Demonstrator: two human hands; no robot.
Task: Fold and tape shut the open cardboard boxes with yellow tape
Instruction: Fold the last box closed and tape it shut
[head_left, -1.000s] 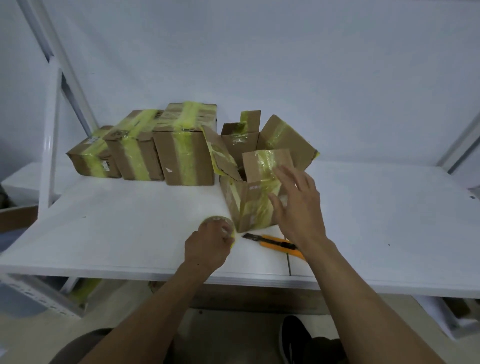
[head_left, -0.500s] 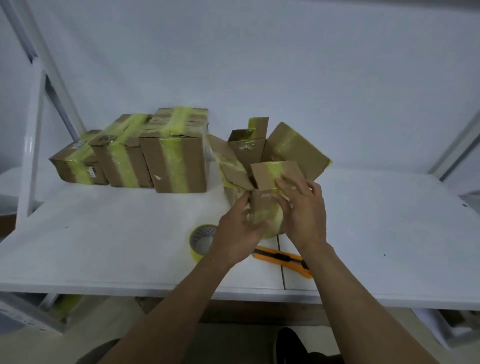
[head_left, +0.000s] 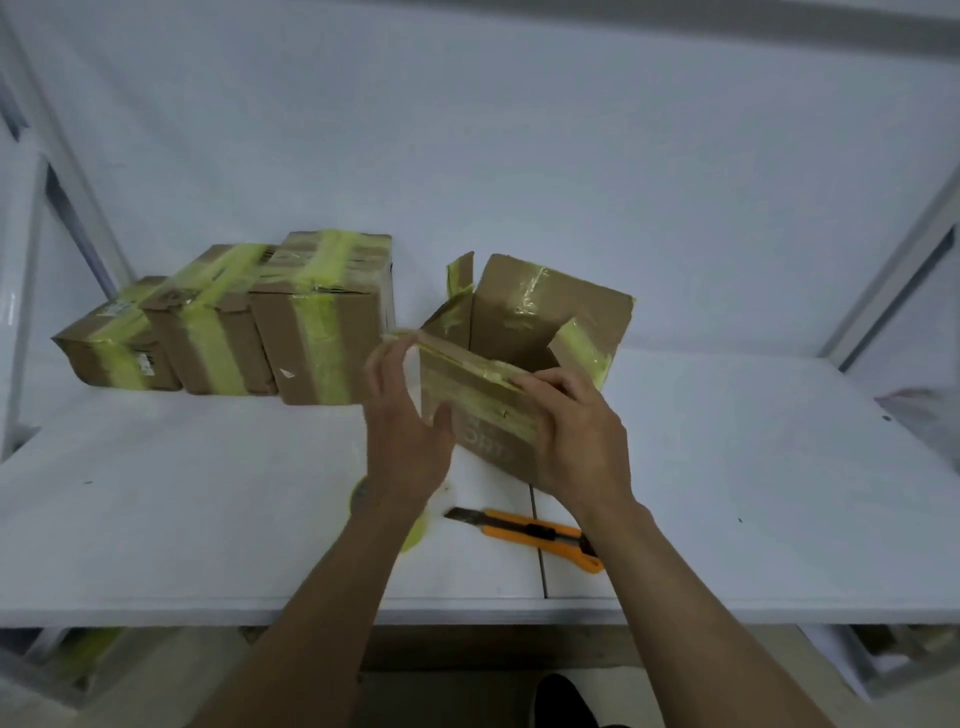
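Note:
An open cardboard box (head_left: 519, 322) with old yellow tape on its flaps stands in the middle of the white table (head_left: 182, 509). My left hand (head_left: 402, 426) holds the box's near left corner, fingers on the left flap's edge and thumb on the front face. My right hand (head_left: 576, 431) grips the front face, fingers curled over its top edge. The far flaps stand upright. The yellow tape roll (head_left: 415, 530) lies on the table under my left wrist, mostly hidden.
Three boxes taped shut with yellow tape (head_left: 322, 317) stand in a row at the back left. An orange utility knife (head_left: 535, 535) lies near the table's front edge, below my right wrist. White shelf uprights rise at both sides.
My left hand has let go of the tape roll and moved up to the box. Both hands now hold the box, which has turned, with the near flap folded down.

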